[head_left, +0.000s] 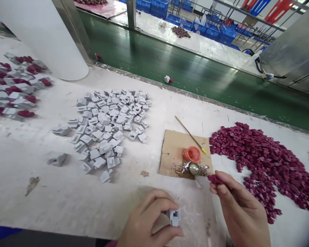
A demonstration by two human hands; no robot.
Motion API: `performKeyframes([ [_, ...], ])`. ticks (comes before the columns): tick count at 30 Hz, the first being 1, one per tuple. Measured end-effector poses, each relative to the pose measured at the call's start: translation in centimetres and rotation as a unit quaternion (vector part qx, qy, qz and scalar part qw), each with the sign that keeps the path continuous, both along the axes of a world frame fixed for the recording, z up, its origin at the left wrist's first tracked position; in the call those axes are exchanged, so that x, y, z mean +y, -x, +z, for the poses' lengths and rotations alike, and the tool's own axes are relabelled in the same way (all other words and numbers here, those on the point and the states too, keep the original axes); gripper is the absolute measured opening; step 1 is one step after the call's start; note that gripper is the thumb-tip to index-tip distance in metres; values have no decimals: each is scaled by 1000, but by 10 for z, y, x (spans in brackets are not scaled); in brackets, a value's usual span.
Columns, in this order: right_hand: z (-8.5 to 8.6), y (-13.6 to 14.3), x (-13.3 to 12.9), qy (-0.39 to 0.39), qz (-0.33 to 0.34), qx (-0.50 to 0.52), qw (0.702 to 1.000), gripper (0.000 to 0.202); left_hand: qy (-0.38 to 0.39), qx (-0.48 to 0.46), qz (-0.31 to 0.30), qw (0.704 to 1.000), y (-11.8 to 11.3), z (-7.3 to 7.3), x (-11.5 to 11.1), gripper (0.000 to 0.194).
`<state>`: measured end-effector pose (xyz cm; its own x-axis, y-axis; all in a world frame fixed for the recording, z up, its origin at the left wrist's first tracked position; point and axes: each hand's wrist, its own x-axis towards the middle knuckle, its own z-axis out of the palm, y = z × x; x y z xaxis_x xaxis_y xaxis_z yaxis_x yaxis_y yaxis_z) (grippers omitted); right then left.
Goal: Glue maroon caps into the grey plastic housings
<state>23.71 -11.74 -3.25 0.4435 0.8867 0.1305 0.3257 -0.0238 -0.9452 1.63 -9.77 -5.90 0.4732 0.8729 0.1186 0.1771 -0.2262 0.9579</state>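
At the counter's (134,164) near edge, the left hand (150,219) pinches 1 gray piece (174,219) between thumb and fingers, its square opening showing. The right hand (242,209) grips 1 maroon piece (214,179) at its fingertips, just beside the near right corner of the cardboard (171,145). The 2 held pieces are apart.

On the cardboard, near its near edge, a small round cap (194,168) sits in a shiny, wet-looking smear (179,169), touching or just beside a red cup (192,154); what the cap holds I cannot tell. A thin stick (187,132) lies across the cardboard's far edge.

The likeliest trouble is the right hand's knuckles or the maroon piece catching the cap and spreading the wet stuff. The maroon piece, small and barely covered by the fingertips, could slip into the smear. A loose left pinch could let the gray piece drop or twist.
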Motion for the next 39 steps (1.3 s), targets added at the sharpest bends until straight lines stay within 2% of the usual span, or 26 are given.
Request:
performKeyframes([
  [3,7,-2,6,-6,13,-164,986,19,-45,40,6,998,-4,-4,-3,22],
  [7,11,-2,17,-74,73,-378,920,15,-93,64,35,993,-7,-6,-6,11],
  [9,10,-1,22,-99,101,-417,898,19,-92,67,37,993,-7,-6,-6,11],
  [12,8,1,27,-103,129,-434,886,19,-72,70,18,995,-5,-8,-8,14],
  [15,7,2,29,-95,132,-443,882,19,-76,77,20,994,-5,-10,-10,13],
  [19,11,3,25,-98,99,-449,883,21,-117,93,64,987,-9,-9,-11,9],
  [21,13,8,17,-86,81,-400,909,26,-127,97,75,984,-12,-8,-10,8],
  [24,12,22,1,-74,70,-257,961,27,-131,103,82,983,-14,-7,-9,11],
  [27,4,36,-16,-59,102,-142,983,23,-126,108,88,982,-16,-7,-10,12],
  [30,-6,44,-25,-39,122,-101,987,23,-119,108,92,983,-16,-7,-11,11],
  [33,-11,48,-26,-46,111,-115,986,22,-121,112,94,982,-16,-5,-10,12],
  [39,-6,58,-17,-79,120,-145,979,23,-115,106,93,983,-16,-3,-8,14],
])
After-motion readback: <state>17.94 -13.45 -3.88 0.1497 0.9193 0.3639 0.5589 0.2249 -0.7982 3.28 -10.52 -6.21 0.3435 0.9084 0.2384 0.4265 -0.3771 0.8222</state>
